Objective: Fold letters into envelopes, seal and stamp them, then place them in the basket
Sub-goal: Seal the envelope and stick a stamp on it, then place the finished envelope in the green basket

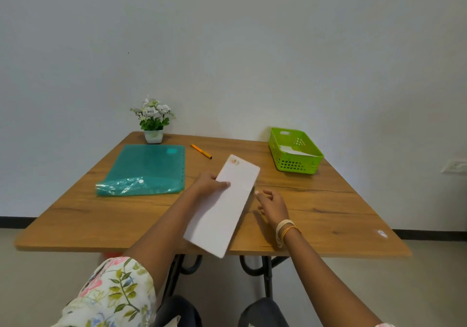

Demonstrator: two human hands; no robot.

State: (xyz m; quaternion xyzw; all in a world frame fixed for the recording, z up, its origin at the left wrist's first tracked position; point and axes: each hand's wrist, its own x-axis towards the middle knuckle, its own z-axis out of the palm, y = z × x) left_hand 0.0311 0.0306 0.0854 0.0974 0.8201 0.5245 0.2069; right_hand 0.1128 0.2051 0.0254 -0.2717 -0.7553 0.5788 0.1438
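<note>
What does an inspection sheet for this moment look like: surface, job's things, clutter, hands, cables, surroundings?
Surface: wooden table, a dark crack line across its right half.
Job's things: white envelope with a stamp at its far corner, held above the table; green basket at the far right with white paper inside.
Clutter: teal folder, orange pen, potted flowers, small white scrap near the right edge.
Hands: left hand grips the envelope's edge; right hand open beside it, bangles on the wrist.
Cables: nothing seen.
Surroundings: plain wall, wall socket at right.
</note>
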